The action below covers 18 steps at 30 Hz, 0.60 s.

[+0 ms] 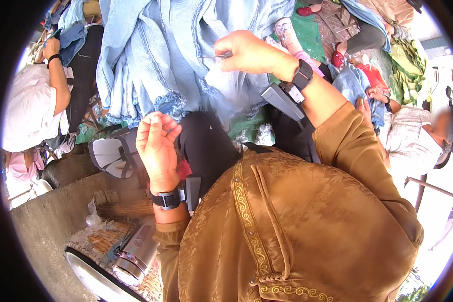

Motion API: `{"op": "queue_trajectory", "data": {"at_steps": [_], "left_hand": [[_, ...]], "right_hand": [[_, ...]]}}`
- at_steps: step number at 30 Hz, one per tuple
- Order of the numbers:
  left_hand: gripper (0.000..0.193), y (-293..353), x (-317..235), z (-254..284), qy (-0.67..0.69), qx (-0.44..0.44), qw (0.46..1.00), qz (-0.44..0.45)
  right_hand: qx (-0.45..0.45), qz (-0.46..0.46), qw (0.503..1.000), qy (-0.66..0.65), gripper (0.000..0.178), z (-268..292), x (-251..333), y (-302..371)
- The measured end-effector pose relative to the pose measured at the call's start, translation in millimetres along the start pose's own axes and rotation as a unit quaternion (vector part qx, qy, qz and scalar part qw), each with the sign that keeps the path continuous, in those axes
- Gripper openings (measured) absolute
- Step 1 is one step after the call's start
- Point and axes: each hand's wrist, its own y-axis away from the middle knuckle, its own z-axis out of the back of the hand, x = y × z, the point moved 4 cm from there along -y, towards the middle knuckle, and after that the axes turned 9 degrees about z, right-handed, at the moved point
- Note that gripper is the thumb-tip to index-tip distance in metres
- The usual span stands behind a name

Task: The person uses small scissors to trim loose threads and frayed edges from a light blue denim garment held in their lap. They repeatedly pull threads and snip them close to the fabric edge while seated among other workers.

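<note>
Light blue denim garments (151,55) with frayed hems hang in folds in front of me, down to my knees. My right hand (249,53) is raised against the denim, its fingers closed on a thin metal tool (217,55) whose narrow tip points left. Most of that tool is hidden by the fingers, so its kind does not show. Just below the frayed edge, my left hand (158,143) is held up with thumb and fingers pinched together. Whatever may be between them is too small to make out. This hand is apart from the cloth.
A metal flask (136,251) lies on a woven basket (105,236) at lower left, beside a concrete wall (50,201). A grey-white bag (113,156) is near my left knee. People with denim sit at left (40,100) and right (407,131). Green sheeting (307,38) covers the ground.
</note>
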Motion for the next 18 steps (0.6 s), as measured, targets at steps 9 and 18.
{"op": "queue_trajectory", "data": {"at_steps": [9,18], "left_hand": [[0.025,29,45,-33,-0.248,0.133,0.958,0.046],[0.041,8,67,-17,-0.206,-0.025,0.978,0.036]], "right_hand": [[-0.075,0.069,0.988,-0.116,0.026,5,26,-6],[-0.118,0.014,0.967,-0.225,0.027,9,28,3]]}}
